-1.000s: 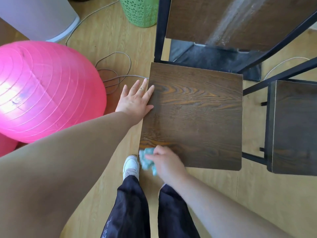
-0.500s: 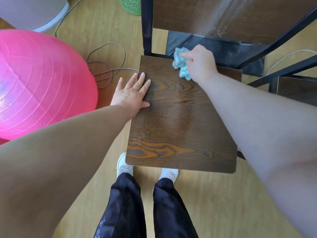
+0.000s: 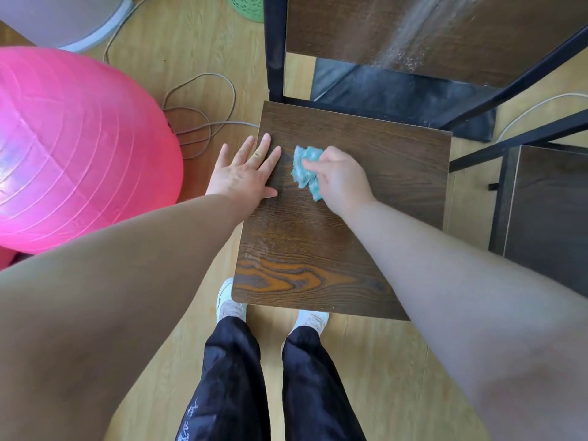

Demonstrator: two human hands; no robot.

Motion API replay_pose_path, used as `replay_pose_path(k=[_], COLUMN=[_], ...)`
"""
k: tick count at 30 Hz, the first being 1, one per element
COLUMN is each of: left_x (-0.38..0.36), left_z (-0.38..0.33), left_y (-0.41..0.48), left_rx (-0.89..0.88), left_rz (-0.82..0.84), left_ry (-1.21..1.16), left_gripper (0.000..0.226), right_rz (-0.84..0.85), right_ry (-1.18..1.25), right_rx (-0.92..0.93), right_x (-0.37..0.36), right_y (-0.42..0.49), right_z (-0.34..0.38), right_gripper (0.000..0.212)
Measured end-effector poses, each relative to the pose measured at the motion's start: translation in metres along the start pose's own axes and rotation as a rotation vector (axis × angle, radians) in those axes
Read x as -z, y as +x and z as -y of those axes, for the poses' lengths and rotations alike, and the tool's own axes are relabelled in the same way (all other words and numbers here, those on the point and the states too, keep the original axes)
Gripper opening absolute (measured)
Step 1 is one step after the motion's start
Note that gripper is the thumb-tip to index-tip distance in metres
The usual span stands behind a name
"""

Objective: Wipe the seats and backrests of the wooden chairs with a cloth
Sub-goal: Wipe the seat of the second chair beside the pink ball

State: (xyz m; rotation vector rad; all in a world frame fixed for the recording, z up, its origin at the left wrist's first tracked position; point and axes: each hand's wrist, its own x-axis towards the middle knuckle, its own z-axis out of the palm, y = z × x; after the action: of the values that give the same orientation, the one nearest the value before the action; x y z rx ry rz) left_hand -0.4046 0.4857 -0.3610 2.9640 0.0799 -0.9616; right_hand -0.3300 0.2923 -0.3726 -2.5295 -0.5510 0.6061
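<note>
A dark wooden chair seat (image 3: pixel 318 249) with a black metal frame stands in front of me. Its backrest (image 3: pixel 413 30) rises at the top, streaked with pale dust. My right hand (image 3: pixel 342 179) grips a crumpled teal cloth (image 3: pixel 304 167) and presses it on the seat's left-middle part. My left hand (image 3: pixel 245 173) lies flat with straight fingers on the seat's left edge, just left of the cloth. A second wooden chair seat (image 3: pixel 550 218) shows at the right edge.
A big pink exercise ball (image 3: pixel 73 148) sits close on the left. A grey cable (image 3: pixel 203 119) loops on the wooden floor between the ball and the chair. A green basket (image 3: pixel 246 6) and a white-based object (image 3: pixel 63 23) stand at the top. My feet (image 3: pixel 230 303) are at the seat's front edge.
My right hand has drawn the cloth from the seat's back edge toward the middle-left. Before that it swept from the front-left corner to the back. The left hand stayed flat on the edge.
</note>
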Motion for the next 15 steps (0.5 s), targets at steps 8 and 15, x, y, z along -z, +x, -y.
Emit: replay_pose_path(k=[8, 15], left_x=[0.002, -0.003], left_z=[0.002, -0.016], left_y=[-0.004, -0.02], left_rx=[-0.009, -0.029], left_rz=[-0.08, -0.084], left_ry=[0.051, 0.07], left_gripper=[0.077, 0.084], right_rz=[0.191, 0.305], right_ry=[0.069, 0.058], right_rx=[0.128, 0.238], right_x=[-0.031, -0.079], right_y=[-0.094, -0.197], right_z=[0.02, 0.029], right_gripper=[0.031, 0.042])
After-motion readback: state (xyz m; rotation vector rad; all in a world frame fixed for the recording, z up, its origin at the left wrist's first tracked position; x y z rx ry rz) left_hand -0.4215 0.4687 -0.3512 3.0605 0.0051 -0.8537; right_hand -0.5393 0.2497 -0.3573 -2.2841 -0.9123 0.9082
